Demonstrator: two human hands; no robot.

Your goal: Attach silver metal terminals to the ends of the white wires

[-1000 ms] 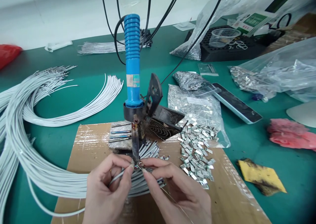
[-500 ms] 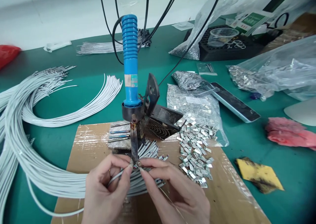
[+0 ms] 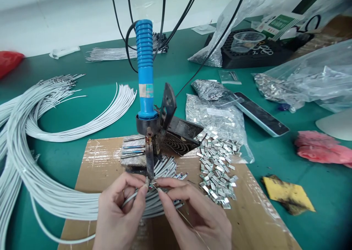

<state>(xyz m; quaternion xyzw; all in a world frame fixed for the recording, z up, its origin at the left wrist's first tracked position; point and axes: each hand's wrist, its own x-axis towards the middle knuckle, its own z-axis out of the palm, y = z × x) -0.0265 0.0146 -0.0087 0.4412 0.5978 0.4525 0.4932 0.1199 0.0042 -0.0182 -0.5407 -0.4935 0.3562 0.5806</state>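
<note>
A blue-handled soldering iron (image 3: 145, 72) stands upright in a stand, its dark tip (image 3: 149, 158) pointing down between my hands. My left hand (image 3: 121, 211) pinches a thin white cable (image 3: 129, 199) with its end close under the tip. From the right, my right hand (image 3: 198, 209) closes finger and thumb on a fine solder wire (image 3: 189, 223), which trails down beneath the palm. Its front end also meets the tip area. A tiny metal piece shows between the fingertips, too small to make out fully. Behind the hands lies a bundle of white cables (image 3: 158, 206).
Small metal-and-green pieces (image 3: 217, 173) lie heaped on the cardboard (image 3: 255, 220), by a clear bag (image 3: 220, 114) of more. A phone (image 3: 262, 114), a scorched yellow sponge (image 3: 288, 193) and pink cloth (image 3: 319, 147) are at right. Coiled white cables (image 3: 55, 195) fill the left.
My right thumb has shifted slightly to the right, away from the tip. Both hands keep their pinch beneath the iron. Otherwise the view has barely moved.
</note>
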